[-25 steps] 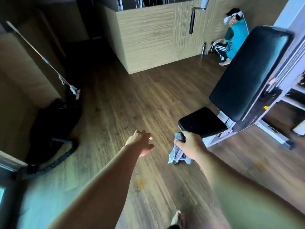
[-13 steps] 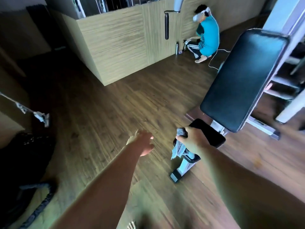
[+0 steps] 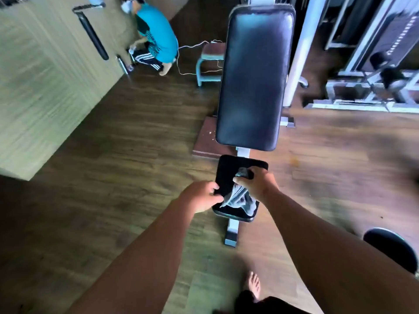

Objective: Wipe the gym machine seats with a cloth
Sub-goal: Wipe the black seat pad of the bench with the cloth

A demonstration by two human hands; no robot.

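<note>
The black seat pad of a gym bench lies straight ahead, with its long black backrest rising behind it. My right hand is shut on a grey cloth, which hangs down onto the seat's near half. My left hand is at the seat's left edge, fingers curled and touching the pad beside the cloth. Whether it grips the edge is unclear.
A person in a teal shirt crouches at the back by a wooden partition. A small stool stands behind the bench. Machine frames fill the right. A round black pad is at the lower right. My bare foot is on the wood floor.
I have stepped around to face the bench head-on. My right hand has carried the cloth onto the seat pad, and my left hand has come in to the seat's left edge.
</note>
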